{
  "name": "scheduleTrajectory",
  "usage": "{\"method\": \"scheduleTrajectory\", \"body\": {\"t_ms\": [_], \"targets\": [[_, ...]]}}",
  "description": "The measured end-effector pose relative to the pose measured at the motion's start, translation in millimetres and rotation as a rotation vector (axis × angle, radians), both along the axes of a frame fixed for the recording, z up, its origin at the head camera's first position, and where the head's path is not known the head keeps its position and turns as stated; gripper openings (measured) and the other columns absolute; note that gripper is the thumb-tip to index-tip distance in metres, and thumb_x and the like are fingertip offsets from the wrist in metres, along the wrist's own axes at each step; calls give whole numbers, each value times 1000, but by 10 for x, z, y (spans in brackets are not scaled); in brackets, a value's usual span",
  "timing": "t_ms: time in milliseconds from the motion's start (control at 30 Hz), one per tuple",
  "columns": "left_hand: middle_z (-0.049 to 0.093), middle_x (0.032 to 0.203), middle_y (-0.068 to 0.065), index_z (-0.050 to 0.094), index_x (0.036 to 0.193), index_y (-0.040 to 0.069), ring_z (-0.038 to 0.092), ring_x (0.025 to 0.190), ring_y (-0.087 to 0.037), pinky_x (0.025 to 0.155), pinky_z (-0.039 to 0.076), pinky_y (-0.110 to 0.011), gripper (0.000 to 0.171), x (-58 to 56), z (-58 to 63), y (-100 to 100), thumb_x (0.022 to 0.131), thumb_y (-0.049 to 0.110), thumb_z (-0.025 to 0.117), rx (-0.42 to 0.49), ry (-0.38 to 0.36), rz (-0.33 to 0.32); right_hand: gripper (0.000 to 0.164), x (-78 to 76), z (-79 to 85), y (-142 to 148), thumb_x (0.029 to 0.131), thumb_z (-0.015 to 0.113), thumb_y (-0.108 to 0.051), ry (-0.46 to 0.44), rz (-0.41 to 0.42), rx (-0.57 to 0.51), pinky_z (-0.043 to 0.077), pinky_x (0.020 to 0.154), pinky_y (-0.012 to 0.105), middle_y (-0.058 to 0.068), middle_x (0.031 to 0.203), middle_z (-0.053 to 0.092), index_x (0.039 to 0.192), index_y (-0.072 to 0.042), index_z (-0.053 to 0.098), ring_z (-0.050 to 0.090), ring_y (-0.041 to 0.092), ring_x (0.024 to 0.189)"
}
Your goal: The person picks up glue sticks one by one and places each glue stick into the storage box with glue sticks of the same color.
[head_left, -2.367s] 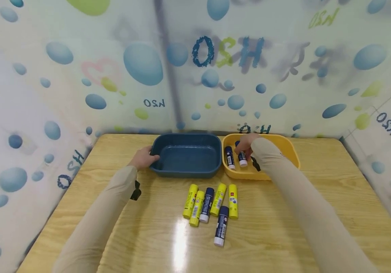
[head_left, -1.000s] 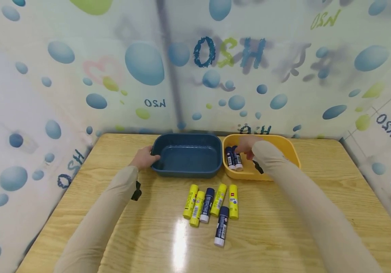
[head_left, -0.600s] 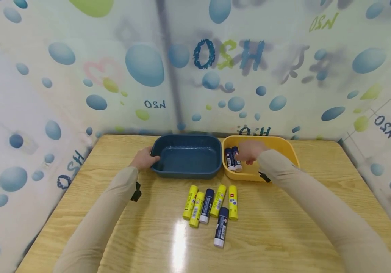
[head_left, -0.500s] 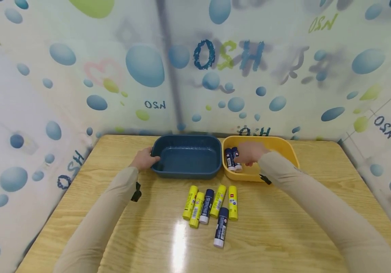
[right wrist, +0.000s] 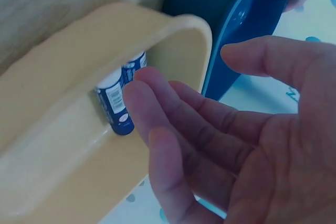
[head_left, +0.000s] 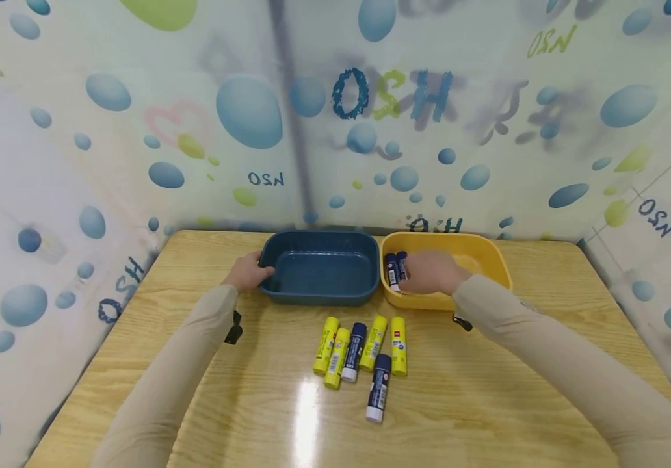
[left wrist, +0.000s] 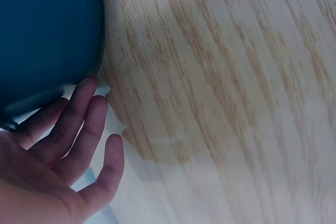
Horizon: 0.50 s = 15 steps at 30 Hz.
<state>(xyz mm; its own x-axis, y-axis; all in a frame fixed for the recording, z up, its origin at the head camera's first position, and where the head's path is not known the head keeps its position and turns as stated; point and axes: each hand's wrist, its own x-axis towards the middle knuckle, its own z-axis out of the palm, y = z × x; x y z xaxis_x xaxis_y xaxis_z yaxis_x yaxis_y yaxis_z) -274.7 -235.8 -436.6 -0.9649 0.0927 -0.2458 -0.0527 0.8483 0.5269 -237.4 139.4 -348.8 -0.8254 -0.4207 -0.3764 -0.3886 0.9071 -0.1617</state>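
Near the far edge of the worktop (head_left: 458, 403), we see the left hand (head_left: 246, 272) pinching the left end of the blue tray (head_left: 324, 270), thumb inside the rim and fingers outside, while the right hand (head_left: 432, 272), fingers loosely extended and holding nothing, is over the yellow tray (head_left: 480, 260) just beside it. We find two navy glue sticks (head_left: 392, 268) lying side by side at the yellow tray's left end, and, between the trays and the worktop's near edge, four yellow glue sticks (head_left: 326, 344) and two more navy sticks (head_left: 379, 389).
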Motion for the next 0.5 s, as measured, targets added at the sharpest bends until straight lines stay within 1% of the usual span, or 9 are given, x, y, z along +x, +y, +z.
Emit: {"method": "scheduleTrajectory", "body": {"t_ms": [233,367,500], "targets": [[42,138,-34,31,142,-15,40,126,-48,101,35,-53,62,10,19,18,98,23,51,1,0,0,27,146,38,-3,92,63,-32,-1,-16,-34,35,57,29,1,65,51,74,-12,57,49,17,59],[41,138,-34,31,142,-15,40,126,-48,101,35,-53,62,9,27,22,98,23,51,4,-3,-1,27,258,73,-6,92,64,-30,16,10,-64,35,57,29,1,63,51,73,-12,58,49,16,59],[41,138,-34,31,143,-14,41,126,-48,100,36,-54,62,7,23,16,98,23,51,10,-5,1,27,388,78,-25,92,64,-28,13,30,-100,35,55,27,-1,61,49,71,-13,57,48,15,57]]}}
